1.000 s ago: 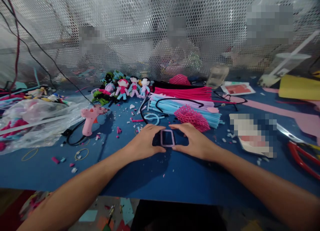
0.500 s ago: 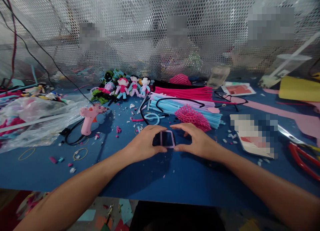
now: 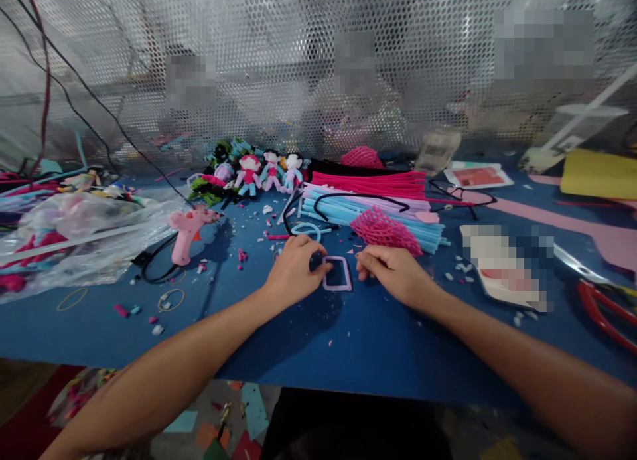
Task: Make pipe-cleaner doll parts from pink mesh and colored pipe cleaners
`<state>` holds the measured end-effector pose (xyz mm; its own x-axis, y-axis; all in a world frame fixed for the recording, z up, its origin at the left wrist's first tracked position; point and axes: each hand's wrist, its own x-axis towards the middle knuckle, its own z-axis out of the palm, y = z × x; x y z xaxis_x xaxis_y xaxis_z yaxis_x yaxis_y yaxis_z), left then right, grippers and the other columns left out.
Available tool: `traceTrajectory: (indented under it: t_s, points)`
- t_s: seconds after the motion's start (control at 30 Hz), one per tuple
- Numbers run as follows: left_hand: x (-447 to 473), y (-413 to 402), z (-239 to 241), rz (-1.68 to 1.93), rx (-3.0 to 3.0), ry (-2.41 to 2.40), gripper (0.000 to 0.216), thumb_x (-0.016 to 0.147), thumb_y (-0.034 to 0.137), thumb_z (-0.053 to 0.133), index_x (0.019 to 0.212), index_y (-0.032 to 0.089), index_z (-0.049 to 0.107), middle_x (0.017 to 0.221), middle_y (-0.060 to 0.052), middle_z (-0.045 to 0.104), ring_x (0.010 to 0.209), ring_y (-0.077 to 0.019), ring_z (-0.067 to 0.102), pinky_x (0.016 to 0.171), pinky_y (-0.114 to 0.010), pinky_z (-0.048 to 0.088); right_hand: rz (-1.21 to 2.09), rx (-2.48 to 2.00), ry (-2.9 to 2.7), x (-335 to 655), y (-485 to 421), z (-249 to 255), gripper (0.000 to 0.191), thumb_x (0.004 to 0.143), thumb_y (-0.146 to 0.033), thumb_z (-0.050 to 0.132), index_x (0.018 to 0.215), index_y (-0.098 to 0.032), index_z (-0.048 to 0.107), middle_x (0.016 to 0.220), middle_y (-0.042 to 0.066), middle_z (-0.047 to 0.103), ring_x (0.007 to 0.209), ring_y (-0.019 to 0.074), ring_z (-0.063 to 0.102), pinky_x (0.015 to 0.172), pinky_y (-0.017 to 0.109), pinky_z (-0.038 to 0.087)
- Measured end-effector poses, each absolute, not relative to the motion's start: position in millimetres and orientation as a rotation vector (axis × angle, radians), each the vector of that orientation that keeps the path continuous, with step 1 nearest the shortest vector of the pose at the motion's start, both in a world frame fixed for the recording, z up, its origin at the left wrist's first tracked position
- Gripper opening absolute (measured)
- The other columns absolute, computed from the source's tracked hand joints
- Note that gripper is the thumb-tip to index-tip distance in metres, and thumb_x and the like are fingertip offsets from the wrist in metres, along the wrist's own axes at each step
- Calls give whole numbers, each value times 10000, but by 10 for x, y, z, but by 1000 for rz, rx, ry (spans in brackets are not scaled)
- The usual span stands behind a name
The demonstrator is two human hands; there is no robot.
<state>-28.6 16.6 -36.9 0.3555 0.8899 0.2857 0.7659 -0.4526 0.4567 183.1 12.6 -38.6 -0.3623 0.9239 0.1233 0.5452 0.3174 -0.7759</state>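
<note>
A small lilac four-sided frame (image 3: 338, 287), apparently bent from a fuzzy pipe cleaner, lies on the blue tabletop between my hands. My left hand (image 3: 296, 267) is closed at its left side, the thumb and fingertips touching the upper left corner. Just off the right side is my right hand (image 3: 393, 271), its fingers curled together and nothing visible in them. Behind the hands lie a bundle of light blue pipe cleaners (image 3: 323, 211), a pink bundle (image 3: 373, 182) and a pink foam net (image 3: 385, 231). A light blue coil (image 3: 306, 231) rests near my left fingers.
On the left are a pink glue gun (image 3: 186, 234) with its cord and a clear plastic bag (image 3: 114, 231). Small dolls (image 3: 249, 174) stand against the perforated metal screen (image 3: 279, 68). A phone-like item (image 3: 502, 267) and red-handled scissors (image 3: 600, 314) lie right. People are dimly visible beyond the screen.
My right hand has let go of the lilac frame's right side and curled its fingers. My left hand stays at the left side. The view has shifted slightly.
</note>
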Motion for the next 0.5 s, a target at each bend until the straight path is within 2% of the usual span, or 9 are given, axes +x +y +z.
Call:
traceTrajectory:
  t_s: [0.2,0.33,0.5]
  points:
    - [-253,189,-396,703,2391,1462,48,753,175,592,796,173,613,814,-42,610,825,-200,537,739,-351,442,710,-1276,-2115,1805,113,-374,194,865,-298,504,783,-207,654,751,6,687,707,170,623,650,280,435]
    - [-250,171,-385,739,2363,1454,78,738,116,560,762,183,594,758,-22,622,751,-175,548,697,-320,442,717,-1292,-2108,1792,100,-360,162,854,-285,518,841,-215,663,809,8,704,699,172,625,641,290,446]
    - [-230,148,-365,823,2313,1367,116,746,87,522,781,184,576,745,2,613,692,-134,565,653,-273,445,808,-1280,-2038,1752,89,-399,201,848,-304,537,982,-210,653,939,40,715,820,190,651,734,315,484]
